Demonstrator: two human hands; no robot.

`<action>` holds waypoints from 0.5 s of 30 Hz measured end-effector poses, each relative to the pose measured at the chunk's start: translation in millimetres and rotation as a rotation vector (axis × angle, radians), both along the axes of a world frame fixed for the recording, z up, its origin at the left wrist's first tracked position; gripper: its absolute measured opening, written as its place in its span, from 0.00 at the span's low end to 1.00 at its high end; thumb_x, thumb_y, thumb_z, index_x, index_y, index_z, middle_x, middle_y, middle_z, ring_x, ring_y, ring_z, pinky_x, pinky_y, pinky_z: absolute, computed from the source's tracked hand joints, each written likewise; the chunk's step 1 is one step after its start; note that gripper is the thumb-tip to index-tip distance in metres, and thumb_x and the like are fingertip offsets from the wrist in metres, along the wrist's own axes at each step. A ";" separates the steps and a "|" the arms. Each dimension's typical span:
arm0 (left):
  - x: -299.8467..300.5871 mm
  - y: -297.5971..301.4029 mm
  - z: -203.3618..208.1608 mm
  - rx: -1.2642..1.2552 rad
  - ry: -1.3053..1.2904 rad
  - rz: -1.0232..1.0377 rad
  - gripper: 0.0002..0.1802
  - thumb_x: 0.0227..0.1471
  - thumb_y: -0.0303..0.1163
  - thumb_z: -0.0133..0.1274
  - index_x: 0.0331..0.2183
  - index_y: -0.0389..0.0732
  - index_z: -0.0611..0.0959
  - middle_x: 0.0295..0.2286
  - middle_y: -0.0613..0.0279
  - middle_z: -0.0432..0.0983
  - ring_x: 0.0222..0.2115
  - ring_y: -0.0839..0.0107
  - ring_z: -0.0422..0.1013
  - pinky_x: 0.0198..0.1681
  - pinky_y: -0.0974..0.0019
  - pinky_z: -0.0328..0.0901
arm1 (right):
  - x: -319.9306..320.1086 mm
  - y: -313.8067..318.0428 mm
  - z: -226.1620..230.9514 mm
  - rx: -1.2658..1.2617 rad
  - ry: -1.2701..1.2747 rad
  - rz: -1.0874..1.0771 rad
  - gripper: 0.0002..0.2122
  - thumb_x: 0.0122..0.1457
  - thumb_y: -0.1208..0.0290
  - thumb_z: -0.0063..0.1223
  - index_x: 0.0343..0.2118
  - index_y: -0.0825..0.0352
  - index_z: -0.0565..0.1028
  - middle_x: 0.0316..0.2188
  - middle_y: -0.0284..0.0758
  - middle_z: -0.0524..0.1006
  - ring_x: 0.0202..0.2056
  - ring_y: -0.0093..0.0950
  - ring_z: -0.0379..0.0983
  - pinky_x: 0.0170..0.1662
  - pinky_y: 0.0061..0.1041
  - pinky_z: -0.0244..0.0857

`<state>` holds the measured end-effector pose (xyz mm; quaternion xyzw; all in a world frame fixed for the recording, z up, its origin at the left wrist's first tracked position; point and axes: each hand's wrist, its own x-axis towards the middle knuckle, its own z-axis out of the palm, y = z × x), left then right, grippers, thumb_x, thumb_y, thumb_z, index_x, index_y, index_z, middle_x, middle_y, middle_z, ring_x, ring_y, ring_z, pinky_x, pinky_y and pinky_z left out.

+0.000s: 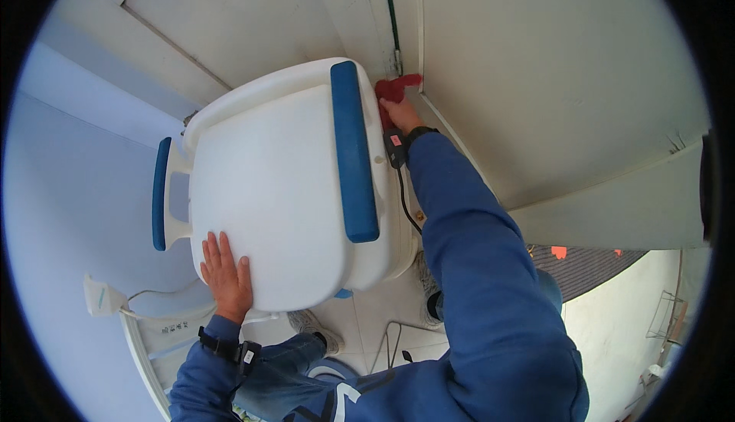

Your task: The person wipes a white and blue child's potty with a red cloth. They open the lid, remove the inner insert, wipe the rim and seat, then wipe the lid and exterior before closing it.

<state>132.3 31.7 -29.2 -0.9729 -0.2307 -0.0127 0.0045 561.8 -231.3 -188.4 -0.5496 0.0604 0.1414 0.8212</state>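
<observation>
A white padded-looking chair with a broad smooth seat lid (pixel 268 192) fills the middle of the view. It has a blue armrest (pixel 354 154) on the right and another blue armrest (pixel 161 192) on the left. My left hand (pixel 226 278) lies flat on the lid's near left edge, fingers stretched out. At the chair's far right side, my right hand (pixel 402 114) is closed on a red cloth (pixel 390 89), pressed against the side beyond the armrest. Part of the cloth hides behind my fingers.
A pale door panel (pixel 566 77) rises close on the right, and a whitish panel (pixel 253 8) stands behind the chair. A black cable (pixel 406 204) hangs from a dark box (pixel 394 148) by my right wrist. A white rack-like frame (pixel 138 345) stands at lower left. A dark mat (pixel 589 269) lies to the right.
</observation>
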 end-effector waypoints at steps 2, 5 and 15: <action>-1.3 0.1 -1.7 0.025 -0.011 -0.014 0.37 0.63 0.47 0.42 0.68 0.42 0.57 0.68 0.46 0.43 0.69 0.45 0.38 0.66 0.33 0.36 | -17.5 -4.7 -11.0 -0.118 0.022 0.139 0.27 0.57 0.68 0.59 0.60 0.68 0.69 0.53 0.40 0.75 0.51 0.34 0.71 0.54 0.33 0.65; -2.2 1.7 -5.9 0.039 -0.054 -0.040 0.37 0.63 0.46 0.42 0.68 0.42 0.57 0.68 0.46 0.44 0.69 0.45 0.38 0.65 0.33 0.36 | -66.6 -25.3 -21.3 0.032 0.122 0.191 0.27 0.58 0.65 0.59 0.61 0.68 0.69 0.53 0.40 0.76 0.50 0.34 0.72 0.55 0.32 0.64; -0.8 11.6 -19.1 0.098 -0.099 -0.031 0.35 0.65 0.51 0.41 0.68 0.48 0.59 0.68 0.49 0.48 0.69 0.46 0.43 0.64 0.30 0.41 | -275.9 -57.0 -30.8 -0.192 0.266 0.017 0.30 0.64 0.59 0.51 0.65 0.69 0.62 0.61 0.42 0.68 0.59 0.35 0.64 0.61 0.29 0.57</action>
